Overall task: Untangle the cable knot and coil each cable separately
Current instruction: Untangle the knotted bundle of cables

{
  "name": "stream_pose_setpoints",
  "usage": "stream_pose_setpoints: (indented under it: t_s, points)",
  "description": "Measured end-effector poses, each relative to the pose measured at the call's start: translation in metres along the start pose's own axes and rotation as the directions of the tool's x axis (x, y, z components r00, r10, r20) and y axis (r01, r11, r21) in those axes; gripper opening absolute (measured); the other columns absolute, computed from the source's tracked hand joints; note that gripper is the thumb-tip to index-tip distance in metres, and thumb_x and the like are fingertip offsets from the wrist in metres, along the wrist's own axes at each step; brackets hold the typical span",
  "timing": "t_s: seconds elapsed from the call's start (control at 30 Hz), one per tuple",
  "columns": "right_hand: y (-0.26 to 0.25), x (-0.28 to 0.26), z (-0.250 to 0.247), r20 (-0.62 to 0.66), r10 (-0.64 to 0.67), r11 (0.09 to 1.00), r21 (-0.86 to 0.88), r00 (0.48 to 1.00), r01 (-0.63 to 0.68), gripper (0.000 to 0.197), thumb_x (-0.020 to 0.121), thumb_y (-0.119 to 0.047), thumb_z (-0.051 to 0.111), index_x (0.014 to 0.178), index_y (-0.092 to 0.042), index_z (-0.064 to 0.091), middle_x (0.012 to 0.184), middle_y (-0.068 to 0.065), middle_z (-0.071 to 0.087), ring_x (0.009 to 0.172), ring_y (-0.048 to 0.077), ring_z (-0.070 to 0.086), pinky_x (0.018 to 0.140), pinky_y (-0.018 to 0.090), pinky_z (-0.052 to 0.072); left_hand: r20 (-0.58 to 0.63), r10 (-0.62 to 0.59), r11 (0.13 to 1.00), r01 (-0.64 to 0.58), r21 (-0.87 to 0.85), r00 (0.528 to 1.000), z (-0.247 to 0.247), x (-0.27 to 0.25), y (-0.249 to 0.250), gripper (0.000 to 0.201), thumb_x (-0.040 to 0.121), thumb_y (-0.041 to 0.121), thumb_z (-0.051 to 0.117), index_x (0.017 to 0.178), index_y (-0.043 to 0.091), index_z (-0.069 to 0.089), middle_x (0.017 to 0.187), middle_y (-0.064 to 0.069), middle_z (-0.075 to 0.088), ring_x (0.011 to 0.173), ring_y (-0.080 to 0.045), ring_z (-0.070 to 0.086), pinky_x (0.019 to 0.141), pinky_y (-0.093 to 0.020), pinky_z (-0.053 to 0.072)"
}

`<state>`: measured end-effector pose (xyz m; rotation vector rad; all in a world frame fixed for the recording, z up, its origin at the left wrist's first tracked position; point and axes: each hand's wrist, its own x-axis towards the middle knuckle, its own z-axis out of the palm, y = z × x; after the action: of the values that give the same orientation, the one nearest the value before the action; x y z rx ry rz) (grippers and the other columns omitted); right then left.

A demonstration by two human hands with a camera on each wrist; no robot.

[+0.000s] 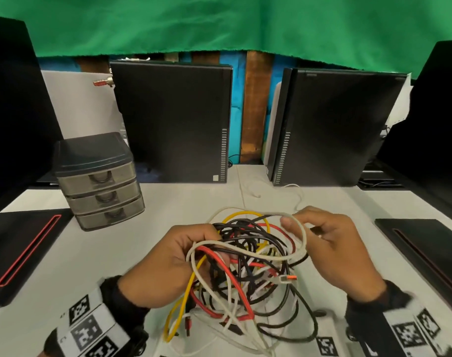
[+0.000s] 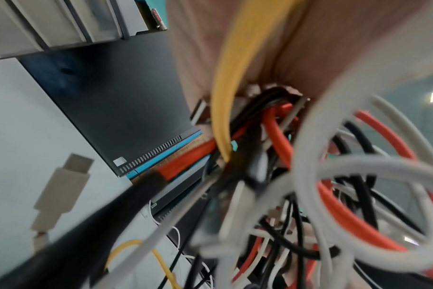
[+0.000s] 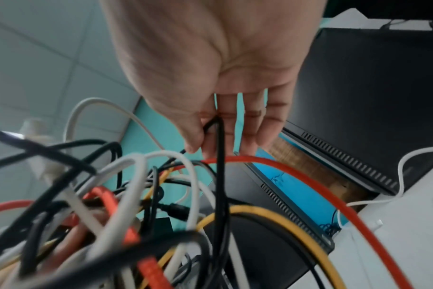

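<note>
Head view: my left hand (image 1: 168, 264) gripped the cable knot (image 1: 248, 269); my right hand (image 1: 330, 243) pinched a black cable (image 3: 220, 176). Drawer unit (image 1: 98, 181) and two computer towers (image 1: 176, 122) crowded the counter (image 1: 188, 199).

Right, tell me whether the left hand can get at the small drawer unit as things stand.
Probably not yet. The path to the drawer unit over the table looks bare, but the left hand grips the cable tangle, which the right hand also pinches; it would drag along.
</note>
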<state>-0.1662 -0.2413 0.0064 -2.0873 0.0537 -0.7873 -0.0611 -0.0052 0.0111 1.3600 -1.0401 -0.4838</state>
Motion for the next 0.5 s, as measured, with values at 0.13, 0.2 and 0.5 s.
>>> stream_pose_setpoints:
  t_s: [0.13, 0.2, 0.5]
  points:
    - [0.011, 0.006, -0.016, -0.270, 0.111, 0.993, -0.001, 0.956, -0.116, 0.024, 0.094, -0.031, 0.064, 0.077, -0.020, 0.076, 0.074, -0.008, 0.073, 0.072, 0.008, 0.068, 0.064, 0.030, 0.053, -0.132, -0.019, 0.999, 0.023, 0.028, 0.991, -0.004, 0.005, -0.005, 0.049, 0.081, -0.024, 0.061, 0.063, 0.021, 0.071, 0.060, 0.004, 0.064, 0.052, -0.002, 0.058, 0.050, -0.011, 0.045]
    - [0.019, 0.008, -0.015, -0.319, 0.225, 0.974, 0.067, 0.921, -0.215, 0.027, 0.096, -0.028, 0.062, 0.075, -0.018, 0.075, 0.073, -0.005, 0.073, 0.065, 0.008, 0.067, 0.061, 0.031, 0.051, -0.133, -0.033, 0.999, 0.037, 0.029, 0.991, -0.006, 0.006, -0.009, 0.046, 0.081, -0.023, 0.061, 0.065, 0.020, 0.071, 0.062, 0.003, 0.064, 0.055, -0.004, 0.059, 0.052, -0.013, 0.046]
    - [0.012, -0.003, -0.003, 0.087, -0.050, 0.961, -0.265, 0.995, 0.071, 0.039, 0.098, -0.050, 0.051, 0.131, -0.033, 0.064, 0.125, -0.021, 0.065, 0.110, 0.004, 0.062, 0.096, 0.021, 0.048, -0.114, -0.029, 0.998, 0.035, 0.054, 0.993, -0.008, 0.005, -0.010, 0.039, 0.080, -0.010, 0.061, 0.068, 0.025, 0.071, 0.065, 0.002, 0.065, 0.058, -0.006, 0.060, 0.052, -0.016, 0.048]
